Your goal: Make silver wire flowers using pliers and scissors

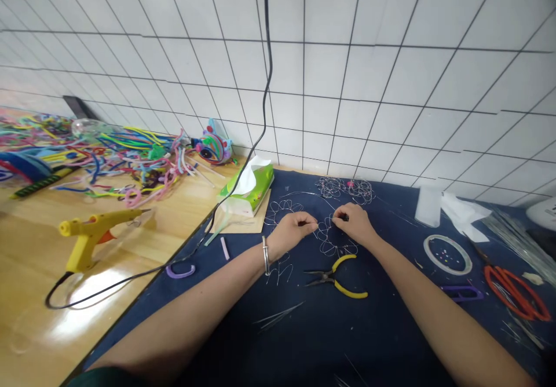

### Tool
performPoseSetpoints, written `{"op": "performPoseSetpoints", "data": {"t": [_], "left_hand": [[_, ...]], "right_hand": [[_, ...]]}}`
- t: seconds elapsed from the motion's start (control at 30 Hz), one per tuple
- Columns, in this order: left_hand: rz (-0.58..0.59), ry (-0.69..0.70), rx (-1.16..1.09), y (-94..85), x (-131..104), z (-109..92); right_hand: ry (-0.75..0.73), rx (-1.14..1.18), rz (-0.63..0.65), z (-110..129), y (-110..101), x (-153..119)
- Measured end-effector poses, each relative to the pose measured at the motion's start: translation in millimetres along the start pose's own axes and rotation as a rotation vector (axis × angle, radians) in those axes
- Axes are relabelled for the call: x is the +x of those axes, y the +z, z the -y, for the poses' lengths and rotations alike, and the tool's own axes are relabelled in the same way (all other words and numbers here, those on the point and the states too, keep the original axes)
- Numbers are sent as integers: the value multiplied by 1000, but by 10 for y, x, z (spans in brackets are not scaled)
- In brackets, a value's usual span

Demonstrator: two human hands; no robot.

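Observation:
Between my two hands, over the dark blue cloth (373, 335), is a flower-shaped wire ring (330, 247) with looped petals. My left hand (294, 232), a bracelet on its wrist, pinches thin wire at the ring's left side. My right hand (354, 223) has its fingers closed on wire at the ring's upper edge; the fingertips are partly hidden. A long thin wire curves up behind the hands. Another looped wire piece (278, 210) lies behind my left hand. Pliers with yellow handles (336, 277) lie open just in front of the ring.
At left are a yellow glue gun (93, 233), its black cord and a pile of colourful stems (143, 164). Tissues (252, 187) and wire bundles (345, 189) sit near the tiled wall. Orange-handled scissors (515, 291) and a white ring dish (447, 254) are at right.

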State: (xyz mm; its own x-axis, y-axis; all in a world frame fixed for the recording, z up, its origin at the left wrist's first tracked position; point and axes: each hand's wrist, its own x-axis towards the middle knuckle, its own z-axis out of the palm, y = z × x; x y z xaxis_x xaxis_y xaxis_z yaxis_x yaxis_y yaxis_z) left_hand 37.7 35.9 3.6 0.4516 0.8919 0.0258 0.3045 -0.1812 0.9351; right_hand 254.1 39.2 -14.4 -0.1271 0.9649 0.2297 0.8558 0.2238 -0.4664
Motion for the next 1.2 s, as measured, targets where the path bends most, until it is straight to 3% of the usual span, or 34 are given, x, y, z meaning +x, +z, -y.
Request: {"op": "performPoseSetpoints", "data": {"t": [0.2, 0.4, 0.63, 0.83, 1.2], "left_hand": [[-24, 71, -122, -17, -59, -78], [131, 21, -162, 34, -75, -121], [229, -42, -225, 89, -42, -53], [211, -130, -294, 60, -29, -5], [169, -158, -391, 85, -22, 56]], "right_hand": [[-26, 59, -68, 162, -3, -102], [-56, 34, -165, 342, 8, -162], [-70, -35, -268, 472, 39, -206], [-196, -131, -247, 492, 26, -228], [-206, -140, -164, 449, 66, -221]]}}
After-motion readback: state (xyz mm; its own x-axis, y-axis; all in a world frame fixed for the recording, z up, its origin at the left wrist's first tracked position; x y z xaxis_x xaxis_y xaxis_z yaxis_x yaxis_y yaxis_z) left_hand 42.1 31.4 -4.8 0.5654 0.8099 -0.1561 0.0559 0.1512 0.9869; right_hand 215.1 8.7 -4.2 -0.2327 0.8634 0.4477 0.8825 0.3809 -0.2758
